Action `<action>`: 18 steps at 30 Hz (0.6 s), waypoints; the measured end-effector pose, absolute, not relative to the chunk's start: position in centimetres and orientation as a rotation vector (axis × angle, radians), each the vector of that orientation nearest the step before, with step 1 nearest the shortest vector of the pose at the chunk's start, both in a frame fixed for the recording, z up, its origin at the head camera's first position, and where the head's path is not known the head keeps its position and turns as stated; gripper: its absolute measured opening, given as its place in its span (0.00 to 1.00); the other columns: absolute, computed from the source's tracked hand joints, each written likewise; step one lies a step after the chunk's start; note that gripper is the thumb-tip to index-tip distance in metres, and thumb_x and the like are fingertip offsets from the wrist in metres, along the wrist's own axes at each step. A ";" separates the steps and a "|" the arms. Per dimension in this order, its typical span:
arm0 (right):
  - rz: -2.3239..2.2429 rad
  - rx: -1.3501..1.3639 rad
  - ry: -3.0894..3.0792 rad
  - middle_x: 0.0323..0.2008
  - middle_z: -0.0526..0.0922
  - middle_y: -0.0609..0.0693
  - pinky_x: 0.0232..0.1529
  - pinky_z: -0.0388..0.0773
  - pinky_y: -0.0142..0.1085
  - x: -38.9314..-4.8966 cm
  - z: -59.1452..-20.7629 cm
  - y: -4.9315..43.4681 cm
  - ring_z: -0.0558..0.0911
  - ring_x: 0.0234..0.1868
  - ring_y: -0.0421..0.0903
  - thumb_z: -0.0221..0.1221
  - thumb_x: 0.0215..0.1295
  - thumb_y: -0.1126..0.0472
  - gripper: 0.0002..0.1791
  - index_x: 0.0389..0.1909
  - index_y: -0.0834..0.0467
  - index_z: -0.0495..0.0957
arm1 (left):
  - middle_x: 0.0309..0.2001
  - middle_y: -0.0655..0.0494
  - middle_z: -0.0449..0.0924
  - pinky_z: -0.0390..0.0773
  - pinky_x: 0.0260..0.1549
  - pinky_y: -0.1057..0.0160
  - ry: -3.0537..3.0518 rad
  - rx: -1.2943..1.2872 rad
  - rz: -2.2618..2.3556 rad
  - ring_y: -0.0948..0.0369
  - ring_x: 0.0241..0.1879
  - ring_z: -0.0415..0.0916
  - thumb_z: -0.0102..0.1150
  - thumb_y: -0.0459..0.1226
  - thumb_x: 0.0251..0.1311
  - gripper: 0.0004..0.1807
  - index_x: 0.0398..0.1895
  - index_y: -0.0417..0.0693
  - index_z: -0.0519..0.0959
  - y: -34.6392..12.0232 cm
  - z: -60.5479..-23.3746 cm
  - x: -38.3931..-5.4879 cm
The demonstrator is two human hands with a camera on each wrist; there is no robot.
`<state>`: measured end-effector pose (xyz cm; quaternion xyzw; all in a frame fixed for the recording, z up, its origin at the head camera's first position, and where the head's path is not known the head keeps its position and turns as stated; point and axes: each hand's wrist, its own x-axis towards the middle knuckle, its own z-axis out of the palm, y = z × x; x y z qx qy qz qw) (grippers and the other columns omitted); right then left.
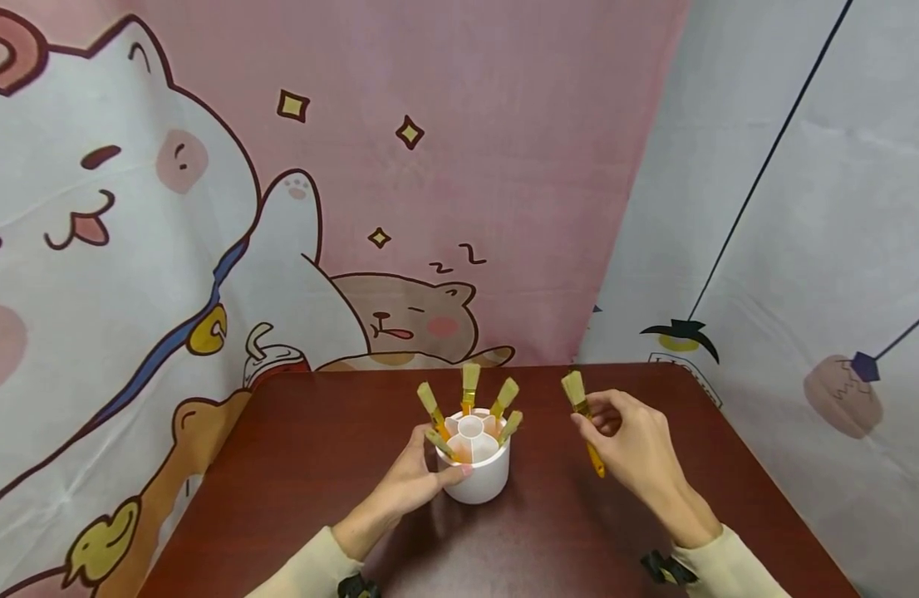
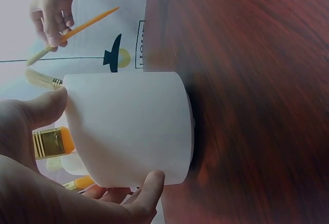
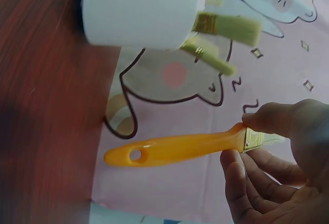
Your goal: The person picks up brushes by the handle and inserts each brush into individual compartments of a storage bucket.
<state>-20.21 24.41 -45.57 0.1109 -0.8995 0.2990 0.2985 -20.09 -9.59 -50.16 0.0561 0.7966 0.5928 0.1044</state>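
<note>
A white round holder (image 1: 478, 482) with divided compartments stands on the table, several paintbrushes upright or leaning in it, bristles up. My left hand (image 1: 415, 486) grips its left side, thumb near the front rim; in the left wrist view, fingers (image 2: 151, 190) wrap the white wall. To the right of the holder, my right hand (image 1: 635, 440) pinches a paintbrush (image 1: 596, 458) with an orange handle and pale bristles. The right wrist view shows thumb and fingers at the metal band, with the orange handle (image 3: 175, 149) pointing down toward the table, apart from the holder.
The dark red-brown table (image 1: 317, 465) reaches back to a pink cloth backdrop (image 1: 504, 166) printed with cartoon animals. A pale cloth (image 1: 818, 208) with a hanging-lamp print is on the right.
</note>
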 end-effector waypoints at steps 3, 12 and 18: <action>0.810 0.303 -2.373 0.32 0.88 0.43 0.31 0.81 0.25 -19.6 -45.0 23.9 0.86 0.28 0.37 0.79 0.59 0.56 0.14 0.43 0.53 0.87 | 0.67 0.42 0.78 0.74 0.67 0.38 2.356 0.169 1.746 0.45 0.70 0.74 0.81 0.47 0.56 0.49 0.74 0.42 0.62 -9.6 -50.0 -20.0; 0.944 0.353 -2.328 0.32 0.89 0.41 0.32 0.82 0.24 -17.7 -43.3 21.9 0.85 0.28 0.33 0.80 0.58 0.56 0.15 0.44 0.50 0.86 | 0.66 0.42 0.79 0.75 0.66 0.40 2.373 0.178 1.741 0.45 0.69 0.75 0.81 0.47 0.56 0.48 0.73 0.42 0.63 -9.6 -49.9 -20.1; 1.014 0.382 -2.317 0.32 0.89 0.38 0.32 0.82 0.24 -17.0 -42.9 20.8 0.85 0.29 0.32 0.80 0.59 0.55 0.14 0.43 0.47 0.86 | 0.68 0.41 0.78 0.73 0.68 0.37 2.360 0.170 1.748 0.44 0.71 0.73 0.81 0.47 0.57 0.48 0.73 0.42 0.63 -9.5 -50.1 -20.1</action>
